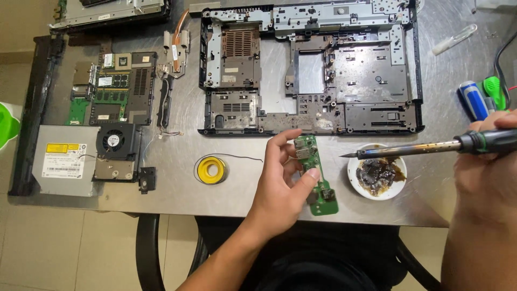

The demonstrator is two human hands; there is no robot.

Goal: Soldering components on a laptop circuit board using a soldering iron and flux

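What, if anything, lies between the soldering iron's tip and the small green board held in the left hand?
Nothing visible. Bare table shows between the soldering iron tip and the green board in the left hand; the white dish sits below the tip.

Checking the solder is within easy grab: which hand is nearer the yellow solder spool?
Left. The left hand, holding the small green board, sits just right of the spool; the right hand is far right.

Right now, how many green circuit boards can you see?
2. A small green board is held in the left hand; a bigger green board lies on the table, far left. More may hide under other parts.
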